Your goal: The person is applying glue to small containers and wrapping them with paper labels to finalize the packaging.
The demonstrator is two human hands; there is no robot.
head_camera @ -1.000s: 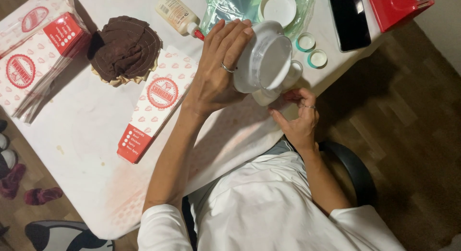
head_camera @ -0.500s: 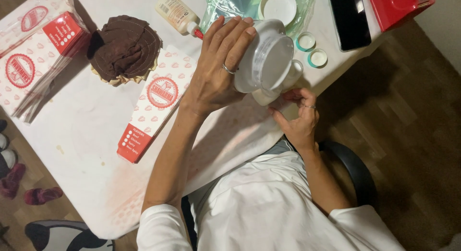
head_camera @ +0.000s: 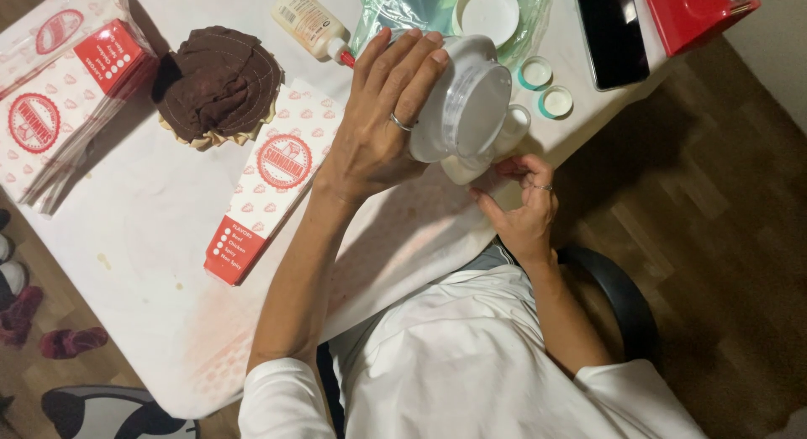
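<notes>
My left hand (head_camera: 378, 128) grips a white plastic jar (head_camera: 466, 107) tipped on its side above the table edge, its wide bottom facing me. My right hand (head_camera: 521, 208) is under the jar's mouth, fingers pinched on a small white cup (head_camera: 471, 166) that is partly hidden by the jar. A ring shows on each hand. A flat red-and-white paper box (head_camera: 273, 178) lies on the white table (head_camera: 151, 237) just left of my left wrist.
A brown quilted pot holder (head_camera: 218, 86) lies at the upper left, next to a stack of red-and-white boxes in plastic (head_camera: 59, 103). A glue bottle (head_camera: 311, 23), a round white lid (head_camera: 487, 10), two small teal-rimmed caps (head_camera: 546, 86), a black phone (head_camera: 609, 31) and a red container (head_camera: 698, 10) lie beyond.
The jar and both hands have hardly moved; the jar stays tipped over the small cup.
</notes>
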